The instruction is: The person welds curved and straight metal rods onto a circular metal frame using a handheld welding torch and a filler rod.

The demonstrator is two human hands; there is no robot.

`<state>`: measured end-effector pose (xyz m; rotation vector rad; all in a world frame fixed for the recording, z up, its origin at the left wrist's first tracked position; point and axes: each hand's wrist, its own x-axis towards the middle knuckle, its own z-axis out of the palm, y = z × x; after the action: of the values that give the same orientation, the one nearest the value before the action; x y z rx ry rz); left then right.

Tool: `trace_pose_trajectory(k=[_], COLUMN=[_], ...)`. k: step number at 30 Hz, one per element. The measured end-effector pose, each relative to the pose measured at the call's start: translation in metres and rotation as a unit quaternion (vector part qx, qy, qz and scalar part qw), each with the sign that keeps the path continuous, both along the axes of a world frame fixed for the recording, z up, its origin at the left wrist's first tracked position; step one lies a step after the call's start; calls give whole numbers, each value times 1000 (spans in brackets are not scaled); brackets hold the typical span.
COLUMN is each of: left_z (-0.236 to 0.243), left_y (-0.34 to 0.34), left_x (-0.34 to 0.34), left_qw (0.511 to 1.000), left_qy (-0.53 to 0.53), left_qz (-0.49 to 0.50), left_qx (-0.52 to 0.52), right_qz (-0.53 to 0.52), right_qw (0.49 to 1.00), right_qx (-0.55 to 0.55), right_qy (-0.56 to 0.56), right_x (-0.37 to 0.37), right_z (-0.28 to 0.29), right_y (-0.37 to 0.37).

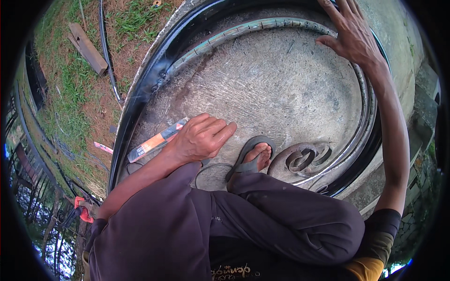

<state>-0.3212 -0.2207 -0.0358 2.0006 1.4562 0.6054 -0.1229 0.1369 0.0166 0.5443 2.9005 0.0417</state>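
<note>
My left hand (202, 136) is closed, with its fingers curled under, above my bent knee. Whatever it may hold is hidden. Behind it, a long thin box (161, 140) in orange, grey and white lies slanted on the concrete. My right hand (349, 35) reaches to the upper right with fingers and thumb spread, over a curved metal strip (243, 29) and the black curved bar outside it. The strip has dark cuts spaced along it. It bends round to the right and down toward a scroll-shaped metal piece (307, 161) near my foot.
A wide black curved bar (154, 70) arcs along the left and top edges of the concrete slab (262, 84). My sandalled foot (255, 157) stands inside the curve, by a thin cable (211, 166). On the grass lie a rusty metal channel (88, 49) and a red clamp-like tool (83, 210).
</note>
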Motion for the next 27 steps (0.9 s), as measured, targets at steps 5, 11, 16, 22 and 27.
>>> trace_pose_trajectory(k=[5, 11, 16, 22, 27], left_z=[13, 36, 42, 43, 43], left_y=[-8, -36, -53, -60, -50], left_x=[-7, -27, -30, -30, -27], left_qw=[998, 988, 979, 974, 978], left_qy=[33, 105, 116, 119, 124], left_qz=[50, 85, 134, 157, 116], left_qx=[-5, -79, -97, -108, -120], right_qz=[94, 55, 61, -105, -4], right_qw=[995, 994, 994, 988, 999], right_qx=[0, -94, -83, -110, 48], right_qy=[16, 10, 40, -6, -6], right_x=[-53, -56, -44, -6, -10], right_z=[-25, -23, -2, 28, -10], right_y=[-3, -4, -8, -2, 0])
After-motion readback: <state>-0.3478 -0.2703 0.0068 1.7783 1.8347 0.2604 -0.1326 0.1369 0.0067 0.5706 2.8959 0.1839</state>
